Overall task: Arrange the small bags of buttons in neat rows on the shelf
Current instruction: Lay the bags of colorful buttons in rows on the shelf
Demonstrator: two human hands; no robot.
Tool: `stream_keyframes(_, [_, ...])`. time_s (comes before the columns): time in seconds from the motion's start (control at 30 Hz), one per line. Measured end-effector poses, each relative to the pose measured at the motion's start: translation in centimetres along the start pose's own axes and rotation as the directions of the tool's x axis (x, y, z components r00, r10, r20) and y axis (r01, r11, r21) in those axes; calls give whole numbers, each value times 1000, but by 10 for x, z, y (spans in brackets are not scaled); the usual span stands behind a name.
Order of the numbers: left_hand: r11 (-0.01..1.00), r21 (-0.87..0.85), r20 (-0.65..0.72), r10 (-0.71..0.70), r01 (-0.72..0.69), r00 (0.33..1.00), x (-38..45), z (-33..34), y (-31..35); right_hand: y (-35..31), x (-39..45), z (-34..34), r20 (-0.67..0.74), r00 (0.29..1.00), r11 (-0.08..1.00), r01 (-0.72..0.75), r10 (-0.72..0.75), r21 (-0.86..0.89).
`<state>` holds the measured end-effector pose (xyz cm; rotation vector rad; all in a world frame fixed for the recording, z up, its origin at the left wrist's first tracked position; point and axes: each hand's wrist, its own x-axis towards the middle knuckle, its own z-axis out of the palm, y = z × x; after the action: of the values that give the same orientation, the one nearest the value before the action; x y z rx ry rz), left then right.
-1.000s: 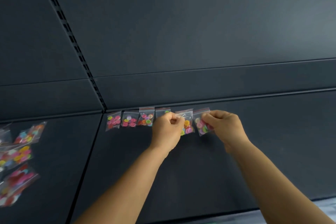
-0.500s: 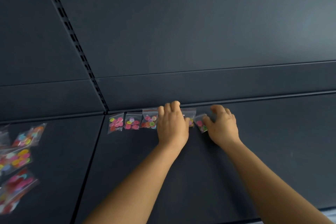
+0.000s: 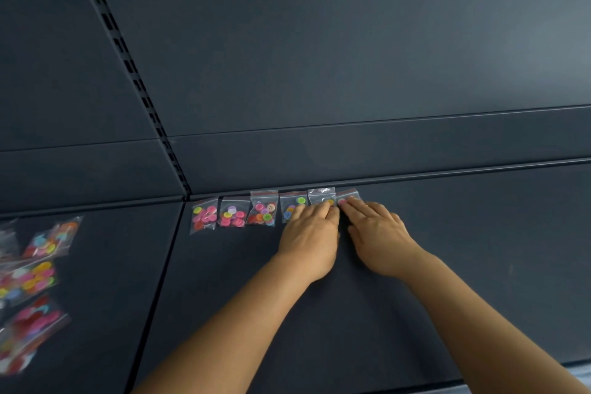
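Observation:
Several small clear bags of coloured buttons lie side by side along the back edge of the dark shelf [image 3: 479, 265]. From the left they are a pink-filled bag [image 3: 204, 214], a second bag [image 3: 233, 212], a third bag [image 3: 263, 208] and a fourth bag [image 3: 292, 201]. My left hand [image 3: 308, 237] lies flat, palm down, fingertips on the fifth bag [image 3: 321, 194] and the edge of the fourth. My right hand [image 3: 375, 233] lies flat beside it, fingertips pressing the sixth bag [image 3: 347, 193], which is mostly hidden.
Larger bags of buttons [image 3: 51, 237] [image 3: 28, 278] [image 3: 28, 326] lie loose on the neighbouring shelf section at the left. A slotted upright [image 3: 128, 64] divides the dark back panel. Bare shelf stretches right of my right hand, with the front edge [image 3: 511, 382] low in view.
Both hands went from pinching the two rightmost bags to lying flat on them. The bags now sit down against the back edge, in line with the others.

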<state>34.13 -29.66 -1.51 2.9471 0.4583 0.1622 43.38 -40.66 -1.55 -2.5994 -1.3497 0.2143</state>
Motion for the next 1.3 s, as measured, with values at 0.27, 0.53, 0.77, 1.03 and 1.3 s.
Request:
stream_keyframes(0.27, [1000,-11,21,-7,7,1000,0,1,-6,9,3,3,-46,999,1000,23,-23,-15])
stream_keyframes(0.53, [998,-41,69,-42,44,997,4,-4,-3,0,12,7,-10,1000,997,-21,20,-81])
stream_keyframes(0.77, [998,-24,106,-53,55,993,5,-9,0,-4,11,3,20,1000,995,-15,17,-97])
stream_keyframes(1.03, [993,-63,7,-103,103,995,-18,-23,-6,-18,4,-9,-85,996,999,-3,-1,-46])
stream_keyframes(1.3, [970,-34,-150,-241,239,959,-88,-60,-61,-90,-8,-20,-120,978,985,168,-170,-28])
